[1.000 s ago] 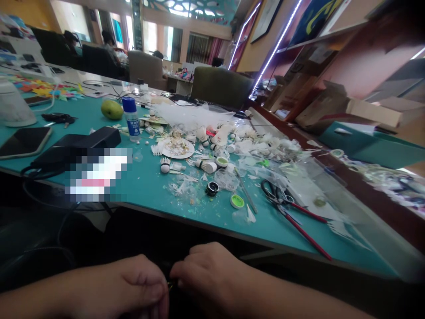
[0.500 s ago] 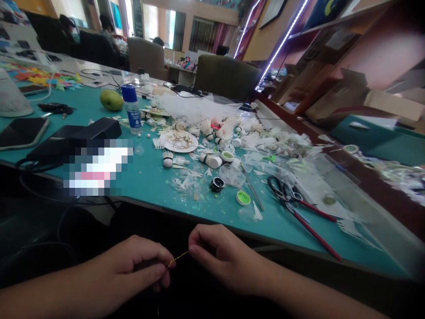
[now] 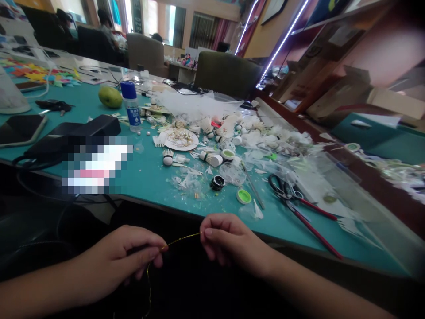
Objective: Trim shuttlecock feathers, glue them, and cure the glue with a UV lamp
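A gold cord (image 3: 183, 238) was pinched between the fingertips of the left hand (image 3: 141, 254) and right hand (image 3: 221, 237), spanning the gap and dangling below the left.

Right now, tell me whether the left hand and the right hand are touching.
Apart. The head view shows a dark gap between the fingertips of the left hand and the right hand, with only a gold thread spanning it.
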A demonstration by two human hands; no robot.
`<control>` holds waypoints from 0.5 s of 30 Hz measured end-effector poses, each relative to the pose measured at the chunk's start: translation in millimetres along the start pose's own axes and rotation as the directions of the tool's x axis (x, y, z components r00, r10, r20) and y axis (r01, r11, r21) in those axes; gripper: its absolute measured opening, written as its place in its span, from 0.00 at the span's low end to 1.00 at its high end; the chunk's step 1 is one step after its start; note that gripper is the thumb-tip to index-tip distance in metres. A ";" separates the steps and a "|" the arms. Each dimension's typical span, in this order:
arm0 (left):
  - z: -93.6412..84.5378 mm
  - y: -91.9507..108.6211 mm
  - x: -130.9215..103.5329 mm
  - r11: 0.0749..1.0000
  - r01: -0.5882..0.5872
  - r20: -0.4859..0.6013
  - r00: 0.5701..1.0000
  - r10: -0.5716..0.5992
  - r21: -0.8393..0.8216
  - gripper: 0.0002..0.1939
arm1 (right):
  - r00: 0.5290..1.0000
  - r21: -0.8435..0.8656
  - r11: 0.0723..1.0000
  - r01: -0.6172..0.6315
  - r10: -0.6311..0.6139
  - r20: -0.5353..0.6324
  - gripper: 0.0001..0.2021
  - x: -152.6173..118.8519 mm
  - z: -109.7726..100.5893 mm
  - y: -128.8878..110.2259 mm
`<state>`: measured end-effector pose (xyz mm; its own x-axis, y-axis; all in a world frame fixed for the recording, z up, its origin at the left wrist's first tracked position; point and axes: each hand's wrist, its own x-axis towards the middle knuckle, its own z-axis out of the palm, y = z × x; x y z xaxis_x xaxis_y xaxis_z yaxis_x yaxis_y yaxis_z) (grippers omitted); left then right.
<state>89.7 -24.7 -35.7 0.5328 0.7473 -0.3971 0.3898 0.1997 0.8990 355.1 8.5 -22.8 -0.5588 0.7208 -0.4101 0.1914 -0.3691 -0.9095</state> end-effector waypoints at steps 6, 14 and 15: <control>-2.8 -5.7 0.0 0.955 -0.155 -0.034 0.985 0.169 0.253 0.15 | 1.000 0.045 0.999 -0.002 0.001 0.014 0.16 0.2 1.0 0.5; -3.7 -4.3 -2.7 0.833 -0.375 0.073 0.922 0.380 0.406 0.12 | 0.999 0.149 0.988 -0.047 0.047 0.007 0.13 0.9 6.4 2.3; -2.8 -4.9 -3.7 0.829 -0.382 0.078 0.919 0.385 0.408 0.13 | 0.999 0.172 0.984 -0.054 0.053 0.010 0.12 1.2 7.0 3.1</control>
<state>83.7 -26.7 -38.1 0.6985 0.7149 -0.0329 0.4262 -0.3787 0.8216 349.3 4.1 -25.6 -0.5560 0.6941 -0.4573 0.0795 -0.5033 -0.8605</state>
